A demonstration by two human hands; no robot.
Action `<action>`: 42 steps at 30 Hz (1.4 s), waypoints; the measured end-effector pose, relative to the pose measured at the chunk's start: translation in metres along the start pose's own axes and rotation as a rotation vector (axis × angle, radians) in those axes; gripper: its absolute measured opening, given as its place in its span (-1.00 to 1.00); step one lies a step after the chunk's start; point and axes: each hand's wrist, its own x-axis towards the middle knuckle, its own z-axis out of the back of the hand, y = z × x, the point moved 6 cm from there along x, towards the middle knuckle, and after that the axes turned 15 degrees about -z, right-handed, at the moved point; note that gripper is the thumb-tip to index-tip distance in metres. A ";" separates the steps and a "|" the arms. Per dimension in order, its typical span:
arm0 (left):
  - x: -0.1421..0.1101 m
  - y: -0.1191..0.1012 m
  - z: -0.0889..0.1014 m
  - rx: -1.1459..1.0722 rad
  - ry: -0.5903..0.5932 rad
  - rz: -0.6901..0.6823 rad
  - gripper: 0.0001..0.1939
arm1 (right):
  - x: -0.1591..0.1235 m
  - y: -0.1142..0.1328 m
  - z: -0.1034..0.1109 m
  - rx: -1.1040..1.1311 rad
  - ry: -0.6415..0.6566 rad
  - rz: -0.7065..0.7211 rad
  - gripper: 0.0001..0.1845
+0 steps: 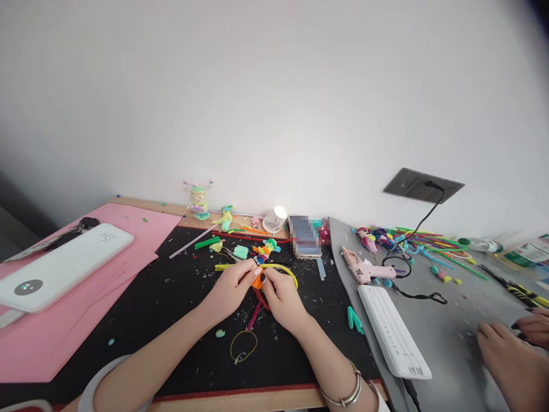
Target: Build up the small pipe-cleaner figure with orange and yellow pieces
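Above the black mat (180,343), my left hand (234,286) pinches one side of an orange pipe cleaner piece (257,282). My right hand (283,300) is closed on the other side of it, fingertips nearly meeting those of the left. A yellow pipe cleaner (291,273) curves behind my right hand, and red ones (261,298) hang just below the fingers. Beyond my hands lies a small colourful pipe cleaner doll (266,249). Green pipe cleaner pieces (207,242) rest farther left. Fingers partly hide the orange piece.
A phone (305,243) and a paper cup (275,220) stand near the wall. To the right are a pink glue gun (364,269) with its cord, a white power bank (393,332) and a co-worker's hands (514,349). A larger white device (64,266) lies on pink paper (38,355).
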 end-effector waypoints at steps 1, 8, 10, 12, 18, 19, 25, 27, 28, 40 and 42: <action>0.000 0.000 0.000 0.001 -0.001 0.001 -0.72 | 0.000 0.000 0.000 0.001 0.001 0.002 -0.76; 0.000 -0.001 0.000 0.008 -0.010 0.000 -0.71 | 0.000 0.000 0.000 0.010 0.000 0.004 -0.76; 0.000 -0.001 0.000 0.012 -0.012 -0.003 -0.71 | 0.000 0.000 -0.001 0.012 0.001 0.003 -0.76; 0.000 0.000 -0.001 0.011 -0.010 -0.006 -0.71 | 0.000 0.000 -0.001 0.014 0.002 0.000 -0.77; 0.000 0.001 -0.001 0.013 0.002 -0.013 -0.72 | 0.001 0.000 -0.002 0.001 0.005 -0.003 -0.77; 0.000 0.001 -0.001 0.014 0.003 -0.014 -0.72 | 0.000 0.000 -0.002 -0.002 0.006 -0.005 -0.77; 0.000 0.001 -0.002 0.022 0.009 -0.006 -0.72 | -0.001 0.000 -0.002 0.002 0.006 -0.012 -0.77; 0.000 0.002 -0.002 0.020 0.014 0.000 -0.72 | -0.001 0.000 -0.002 0.007 0.004 -0.011 -0.77; 0.000 0.003 -0.002 0.019 0.016 0.004 -0.72 | -0.001 0.000 -0.002 0.009 0.004 -0.010 -0.77; 0.002 0.002 -0.002 0.000 0.003 0.021 -0.71 | 0.003 -0.004 -0.003 0.003 -0.021 -0.016 -0.76; 0.003 0.002 -0.002 -0.011 -0.012 0.026 -0.71 | 0.004 -0.004 -0.002 0.004 -0.043 -0.023 -0.76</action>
